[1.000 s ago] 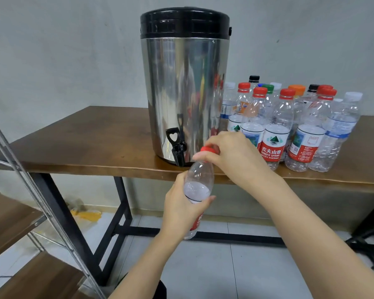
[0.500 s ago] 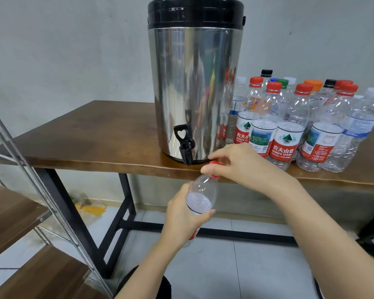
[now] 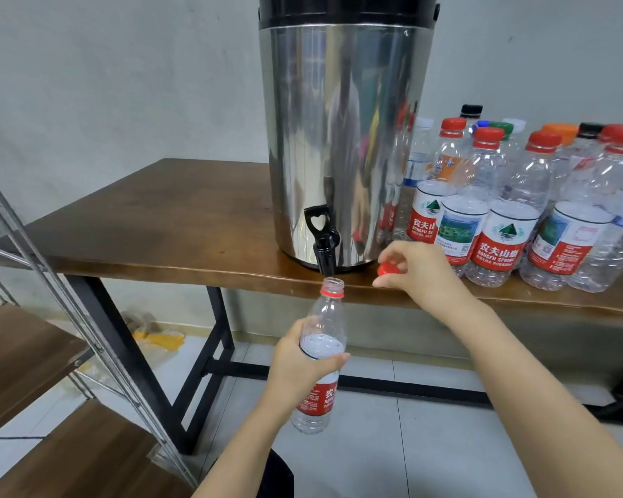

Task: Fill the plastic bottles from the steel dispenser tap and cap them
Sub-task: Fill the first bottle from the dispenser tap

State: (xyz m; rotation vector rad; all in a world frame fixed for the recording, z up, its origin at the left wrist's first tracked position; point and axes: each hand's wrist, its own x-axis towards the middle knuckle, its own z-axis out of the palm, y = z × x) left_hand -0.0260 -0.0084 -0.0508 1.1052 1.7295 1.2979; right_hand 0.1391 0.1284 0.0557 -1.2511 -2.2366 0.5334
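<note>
Just below the tap (image 3: pixel 322 242), the left grip (image 3: pixel 295 368) curls round the middle of an uncapped bottle (image 3: pixel 327 318), holding its mouth right under the spout, off the front edge of the bench (image 3: pixel 159 217). The right grip (image 3: pixel 421 271) pinches the red cap (image 3: pixel 389 269) just beside it. No water runs and the bottle looks empty, so filling and capping remain (likely also for the capped bottles (image 3: pixel 500 217) crowded right of the dispenser (image 3: pixel 346 138)).
</note>
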